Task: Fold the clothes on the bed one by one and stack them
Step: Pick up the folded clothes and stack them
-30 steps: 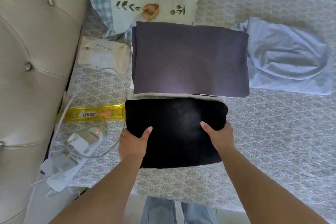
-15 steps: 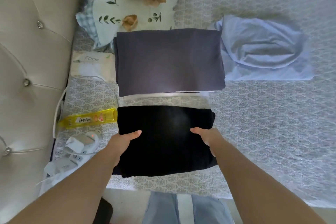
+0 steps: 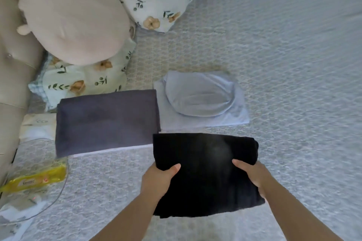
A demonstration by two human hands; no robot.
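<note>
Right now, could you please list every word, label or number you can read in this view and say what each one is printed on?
"ace": partly readable lettering on the white tissue pack beside the folded grey garment; its first letter is blurred.
Red and dark print on the yellow packet at the left edge: too blurred to read.
No print shows on the black folded garment held by the left hand and right hand.

Fingers of both hands seem hidden beneath the black folded garment (image 3: 205, 174).
</note>
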